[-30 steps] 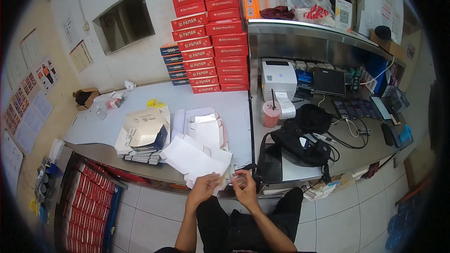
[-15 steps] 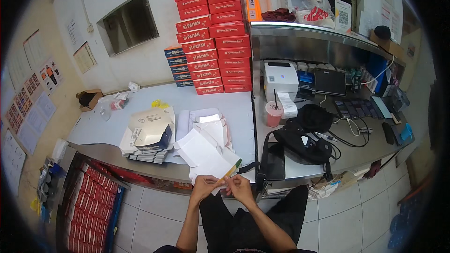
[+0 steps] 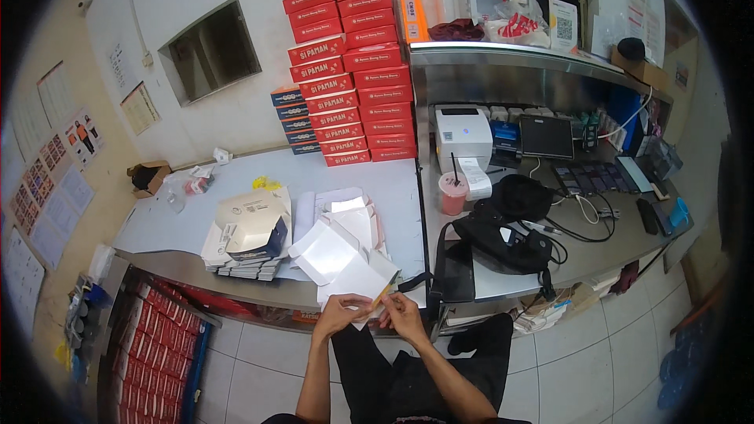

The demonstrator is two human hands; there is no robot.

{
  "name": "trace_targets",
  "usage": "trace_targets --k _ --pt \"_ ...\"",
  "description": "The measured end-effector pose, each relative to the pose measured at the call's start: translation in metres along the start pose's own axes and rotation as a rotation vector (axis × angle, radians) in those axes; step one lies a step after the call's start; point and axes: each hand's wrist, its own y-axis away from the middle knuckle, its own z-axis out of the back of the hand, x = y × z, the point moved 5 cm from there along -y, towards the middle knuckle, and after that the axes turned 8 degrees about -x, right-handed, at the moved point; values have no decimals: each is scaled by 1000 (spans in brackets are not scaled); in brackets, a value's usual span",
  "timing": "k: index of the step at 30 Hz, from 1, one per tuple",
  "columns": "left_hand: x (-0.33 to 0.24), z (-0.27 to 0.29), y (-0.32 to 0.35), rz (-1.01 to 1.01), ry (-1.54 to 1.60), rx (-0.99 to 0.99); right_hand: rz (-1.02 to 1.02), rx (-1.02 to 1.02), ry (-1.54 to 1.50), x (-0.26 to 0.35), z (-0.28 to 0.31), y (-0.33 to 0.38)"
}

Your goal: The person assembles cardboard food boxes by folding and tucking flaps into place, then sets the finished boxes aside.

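At the table's front edge, both my hands grip a white cardboard box blank [image 3: 355, 279] with a yellow and green edge. My left hand [image 3: 344, 312] pinches its near side. Close by on the right, my right hand [image 3: 400, 316] has its fingers bent on the coloured edge. Just beyond lie more flat white box blanks [image 3: 318, 251], overlapping loosely. To their left is a stack of folded cartons [image 3: 245, 268], topped by an opened box tray [image 3: 255, 239] with a dark blue side. My fingertips partly hide the held edge.
Tall stacks of red boxes [image 3: 334, 100] stand at the back, with blue boxes [image 3: 301, 124] beside them. On the right counter are a pink drink cup [image 3: 453, 195], a label printer [image 3: 463, 135], a black bag [image 3: 503, 239] and cables. A rack of red boxes [image 3: 153, 345] stands lower left.
The view has shifted slightly. My hands stay on the same blank at the table edge, and its coloured edge has turned a little, showing less green.
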Motion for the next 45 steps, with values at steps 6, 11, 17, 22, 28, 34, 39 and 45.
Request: trace_targets --k 6,11,17,22,28,34,39,45 --pt "-17 12 -1 -205 -222 -361 34 -81 40 -17 13 -4" --pt "-91 15 30 -506 -268 -779 68 -179 455 -24 33 -13" --pt "-143 -37 89 -925 -399 -420 355 -213 -100 125 0 34" --pt "-164 -53 103 -1010 -377 -320 613 -107 322 179 3 50" --pt "-211 -29 118 -1081 -737 -554 935 136 451 223 5 82" --pt "-209 -19 126 -1108 -561 -627 1023 -672 491 226 34 128" --pt "-196 -65 144 -1224 -407 -331 261 -339 -164 207 30 138" --pt "-184 -87 158 -1143 -204 -334 553 -474 322 219 46 153"
